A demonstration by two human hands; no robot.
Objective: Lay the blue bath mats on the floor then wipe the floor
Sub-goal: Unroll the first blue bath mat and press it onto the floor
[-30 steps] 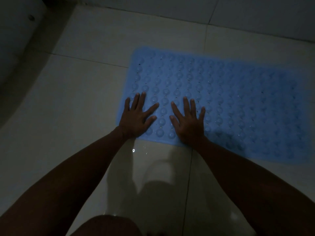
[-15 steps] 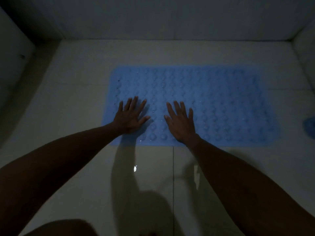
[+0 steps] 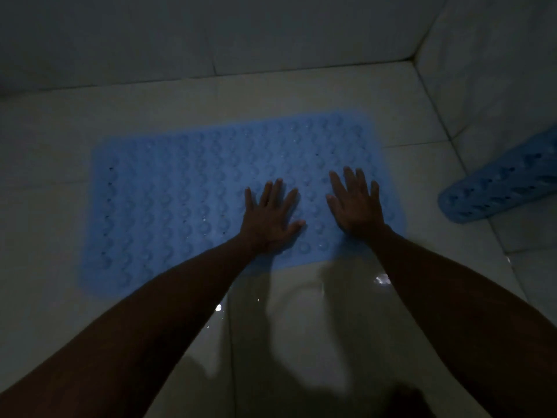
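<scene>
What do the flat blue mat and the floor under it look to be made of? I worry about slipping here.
The flat blue mat looks like soft rubber or PVC, slightly translucent: rows of raised round bumps and small holes cover it. Both hands, left hand and right hand, press on it with fingers spread. The floor looks like glazed ceramic tile: grout lines, glossy reflections and bright glints, possibly water.

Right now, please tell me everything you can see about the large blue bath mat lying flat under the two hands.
The large blue rectangular bath mat looks like soft rubber or plastic, covered in rows of round bumps with small dark holes. It lies flat on the pale tiled floor, its long side across the view, near the back wall. The left hand and right hand press on its right part, fingers spread and straight. Dim light hides finer detail.
</scene>
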